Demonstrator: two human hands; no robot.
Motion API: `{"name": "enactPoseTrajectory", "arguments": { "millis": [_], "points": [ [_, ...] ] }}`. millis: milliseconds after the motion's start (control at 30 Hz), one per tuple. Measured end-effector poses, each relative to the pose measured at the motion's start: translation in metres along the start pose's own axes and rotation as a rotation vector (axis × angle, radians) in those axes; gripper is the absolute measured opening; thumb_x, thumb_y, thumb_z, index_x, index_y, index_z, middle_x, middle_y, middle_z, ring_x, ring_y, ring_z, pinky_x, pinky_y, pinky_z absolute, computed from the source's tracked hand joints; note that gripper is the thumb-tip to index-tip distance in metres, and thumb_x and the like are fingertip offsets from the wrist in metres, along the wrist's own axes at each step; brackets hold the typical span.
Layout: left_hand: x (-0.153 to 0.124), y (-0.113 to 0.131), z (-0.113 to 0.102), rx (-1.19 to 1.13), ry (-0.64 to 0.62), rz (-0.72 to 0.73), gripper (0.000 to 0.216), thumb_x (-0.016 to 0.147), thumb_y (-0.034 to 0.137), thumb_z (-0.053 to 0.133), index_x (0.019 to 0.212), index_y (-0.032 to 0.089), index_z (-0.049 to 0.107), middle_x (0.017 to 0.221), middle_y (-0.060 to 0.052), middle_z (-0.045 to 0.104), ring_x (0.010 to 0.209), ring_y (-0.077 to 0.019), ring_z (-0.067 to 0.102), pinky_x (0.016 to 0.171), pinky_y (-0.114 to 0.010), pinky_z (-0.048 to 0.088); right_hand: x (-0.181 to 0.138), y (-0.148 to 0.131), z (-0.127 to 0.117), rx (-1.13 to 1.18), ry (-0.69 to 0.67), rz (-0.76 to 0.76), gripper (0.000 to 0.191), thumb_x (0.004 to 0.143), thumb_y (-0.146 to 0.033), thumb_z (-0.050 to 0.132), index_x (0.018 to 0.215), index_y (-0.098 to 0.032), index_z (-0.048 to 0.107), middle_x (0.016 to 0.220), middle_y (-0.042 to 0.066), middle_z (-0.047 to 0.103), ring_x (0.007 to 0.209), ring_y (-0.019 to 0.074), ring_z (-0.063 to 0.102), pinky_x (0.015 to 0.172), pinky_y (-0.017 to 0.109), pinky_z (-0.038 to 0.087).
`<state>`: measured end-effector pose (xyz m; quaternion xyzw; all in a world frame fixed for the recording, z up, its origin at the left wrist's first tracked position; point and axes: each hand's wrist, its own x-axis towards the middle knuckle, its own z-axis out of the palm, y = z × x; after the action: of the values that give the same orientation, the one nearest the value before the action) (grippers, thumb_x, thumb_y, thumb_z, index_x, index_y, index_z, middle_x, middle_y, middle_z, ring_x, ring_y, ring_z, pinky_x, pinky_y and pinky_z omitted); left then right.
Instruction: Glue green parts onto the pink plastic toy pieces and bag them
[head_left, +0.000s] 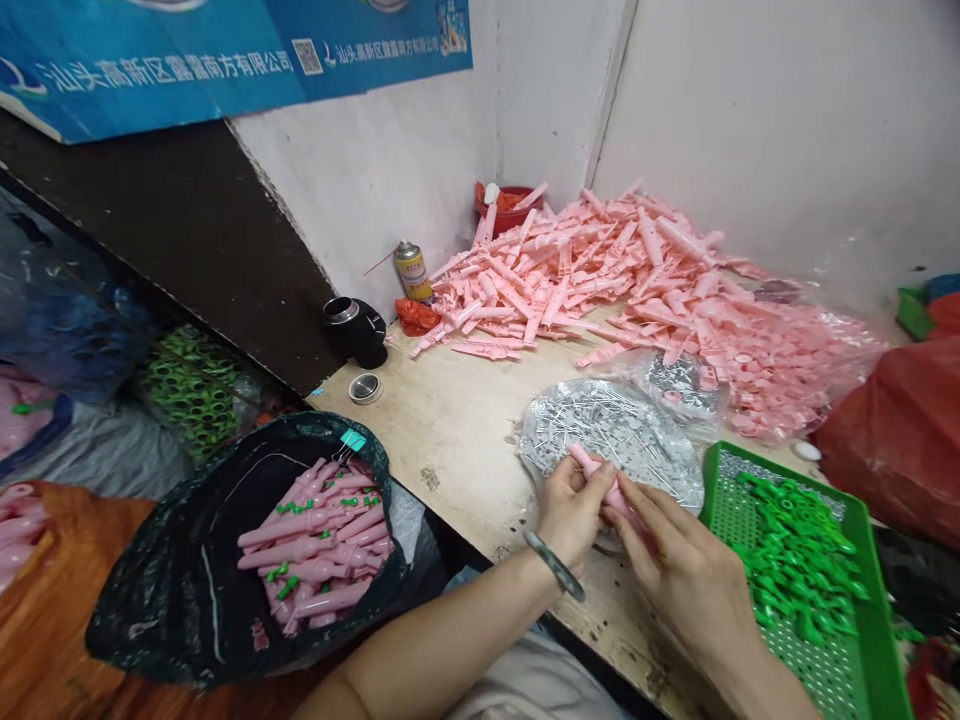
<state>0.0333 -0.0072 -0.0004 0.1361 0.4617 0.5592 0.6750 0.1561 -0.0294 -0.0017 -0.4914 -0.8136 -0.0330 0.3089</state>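
Both my hands meet over the near edge of the wooden table [457, 430]. My left hand [570, 510], with a bangle on the wrist, pinches one end of a small pink plastic part [600, 475]. My right hand [675, 560] grips the same pink part from the other side, fingers closed round it. Just behind my hands lies a clear bag of small metal pins [607, 430]. A green perforated tray [825, 660] with several green plastic pieces [795, 550] sits right of my right hand.
A big heap of pink plastic parts [637, 290] fills the back of the table. A black bag [187, 590] at lower left holds assembled pink pieces with green bits [319, 545]. A spray can [412, 270], black cup [356, 330], red tub [510, 205] and red bag [900, 440] stand around.
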Motion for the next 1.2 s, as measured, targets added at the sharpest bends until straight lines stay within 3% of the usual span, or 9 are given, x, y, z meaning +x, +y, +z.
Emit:
{"name": "enactPoseTrajectory", "arguments": {
  "millis": [167, 433, 567, 700, 867, 1133, 1200],
  "points": [
    [-0.003, -0.002, -0.002, -0.021, -0.074, -0.037, 0.055, 0.063, 0.056, 0.082, 0.097, 0.016, 0.064, 0.088, -0.006, 0.065, 0.074, -0.0152, 0.062, 0.059, -0.024, 0.052, 0.001, 0.002, -0.005, 0.014, -0.006, 0.035, 0.031, 0.099, -0.031, 0.048, 0.122, -0.020, 0.065, 0.105, 0.007, 0.072, 0.084, 0.0216, 0.071, 0.066, 0.031, 0.056],
    [0.000, 0.002, 0.001, -0.088, -0.177, -0.066, 0.053, 0.067, 0.043, 0.085, 0.107, 0.016, 0.065, 0.093, -0.007, 0.067, 0.083, -0.0169, 0.063, 0.070, -0.030, 0.057, 0.016, 0.009, -0.027, 0.202, -0.198, 0.181, 0.032, 0.099, -0.027, 0.048, 0.126, -0.022, 0.065, 0.103, 0.007, 0.070, 0.084, 0.0202, 0.069, 0.075, 0.031, 0.057],
    [-0.001, 0.005, 0.005, -0.116, -0.201, -0.096, 0.055, 0.068, 0.040, 0.084, 0.113, 0.016, 0.064, 0.100, -0.009, 0.070, 0.087, -0.0187, 0.066, 0.073, -0.031, 0.056, 0.020, 0.012, -0.031, 0.256, -0.216, 0.214, 0.032, 0.098, -0.027, 0.051, 0.127, -0.023, 0.064, 0.102, 0.007, 0.069, 0.087, 0.0209, 0.066, 0.076, 0.032, 0.056],
    [-0.004, 0.006, 0.009, -0.185, -0.166, -0.117, 0.056, 0.067, 0.037, 0.085, 0.114, 0.016, 0.062, 0.102, -0.010, 0.072, 0.087, -0.0182, 0.068, 0.072, -0.027, 0.055, 0.016, 0.011, -0.023, 0.240, -0.137, 0.153, 0.033, 0.098, -0.023, 0.050, 0.128, -0.019, 0.063, 0.105, 0.011, 0.066, 0.092, 0.0231, 0.063, 0.079, 0.037, 0.055],
    [-0.004, 0.006, 0.014, -0.199, -0.076, -0.145, 0.044, 0.063, 0.028, 0.088, 0.098, 0.015, 0.064, 0.090, -0.006, 0.071, 0.073, -0.0134, 0.067, 0.064, -0.022, 0.053, 0.007, 0.005, -0.010, 0.200, -0.090, 0.118, 0.038, 0.096, -0.016, 0.050, 0.133, -0.016, 0.058, 0.105, 0.013, 0.064, 0.091, 0.0226, 0.062, 0.075, 0.035, 0.055],
    [-0.001, 0.012, 0.020, -0.157, 0.034, -0.239, 0.004, 0.085, 0.015, 0.065, 0.087, 0.012, 0.064, 0.069, -0.003, 0.065, 0.056, -0.0097, 0.061, 0.055, -0.018, 0.050, 0.003, -0.001, -0.003, 0.063, -0.079, 0.087, 0.035, 0.094, -0.013, 0.049, 0.127, -0.015, 0.062, 0.103, 0.012, 0.064, 0.087, 0.0231, 0.063, 0.069, 0.034, 0.057],
    [-0.001, 0.012, 0.020, -0.164, 0.061, -0.248, 0.005, 0.088, 0.014, 0.060, 0.085, 0.011, 0.063, 0.068, -0.003, 0.065, 0.056, -0.0101, 0.062, 0.055, -0.019, 0.050, 0.003, 0.000, -0.003, 0.045, -0.093, 0.069, 0.035, 0.095, -0.014, 0.048, 0.128, -0.014, 0.061, 0.103, 0.013, 0.065, 0.087, 0.0234, 0.064, 0.068, 0.034, 0.057]
  ]
}}
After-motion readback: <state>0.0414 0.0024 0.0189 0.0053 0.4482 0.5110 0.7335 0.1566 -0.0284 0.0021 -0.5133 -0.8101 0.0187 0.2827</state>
